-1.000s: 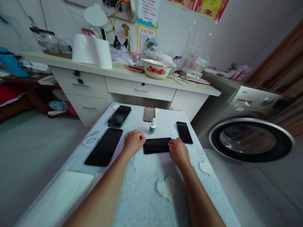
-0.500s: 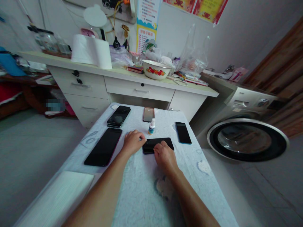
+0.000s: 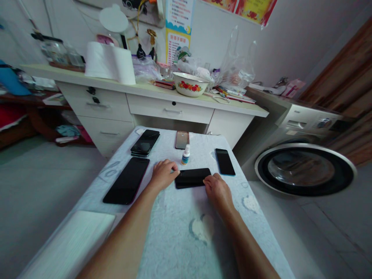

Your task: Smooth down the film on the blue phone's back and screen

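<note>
A black smartphone (image 3: 192,178) lies crosswise on the cloth-covered table, screen up. At its left end is my left hand (image 3: 164,173), fingers bent together, thumb and fingertips gripping the corner. My right hand (image 3: 218,190) is closed in a pinch at the phone's right end; whatever is between its fingertips is hidden. Just behind the phone stands a small white bottle (image 3: 185,155) with a blue and orange label, upright. A larger black tablet-like device (image 3: 127,180) lies left of my left hand. Another phone with a blue edge (image 3: 224,162) lies to the right.
Stacked dark phones (image 3: 145,142) lie at the table's far left, and a reddish-framed phone case or phone (image 3: 182,140) at the far edge. Behind is a white desk (image 3: 171,104) with a flowered bowl (image 3: 190,84) and paper roll (image 3: 109,64). A washing machine (image 3: 305,120) stands right.
My right hand has slid right along the phone, from over its screen to its right end, uncovering more of the screen. My left hand stays at the left end.
</note>
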`<state>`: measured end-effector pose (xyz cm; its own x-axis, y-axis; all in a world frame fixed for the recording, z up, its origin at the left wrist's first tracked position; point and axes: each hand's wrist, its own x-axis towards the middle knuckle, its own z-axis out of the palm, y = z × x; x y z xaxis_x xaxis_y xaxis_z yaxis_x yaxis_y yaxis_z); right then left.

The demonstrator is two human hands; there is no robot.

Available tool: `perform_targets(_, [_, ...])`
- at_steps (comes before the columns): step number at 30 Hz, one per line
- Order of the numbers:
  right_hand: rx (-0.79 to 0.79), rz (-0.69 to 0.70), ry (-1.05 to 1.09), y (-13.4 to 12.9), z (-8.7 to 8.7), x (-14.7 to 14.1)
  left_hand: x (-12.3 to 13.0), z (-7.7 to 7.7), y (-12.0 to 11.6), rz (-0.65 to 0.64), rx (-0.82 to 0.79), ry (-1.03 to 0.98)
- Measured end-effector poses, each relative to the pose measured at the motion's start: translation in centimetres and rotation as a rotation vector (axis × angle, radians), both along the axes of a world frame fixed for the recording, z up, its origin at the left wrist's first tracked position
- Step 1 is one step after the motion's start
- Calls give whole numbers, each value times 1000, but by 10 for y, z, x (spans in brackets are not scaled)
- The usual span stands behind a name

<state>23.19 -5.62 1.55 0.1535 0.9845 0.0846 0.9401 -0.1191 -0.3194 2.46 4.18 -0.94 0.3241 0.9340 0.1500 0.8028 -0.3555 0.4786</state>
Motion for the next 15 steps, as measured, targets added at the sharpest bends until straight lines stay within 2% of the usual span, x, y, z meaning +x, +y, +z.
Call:
perform_targets(8, [50,-46,50,0,-7,19,-1,1,2,-19,-20,-28])
perform_targets(15, [37,-77,37,1,-6,28,-7,5,0,-65,-85,-19])
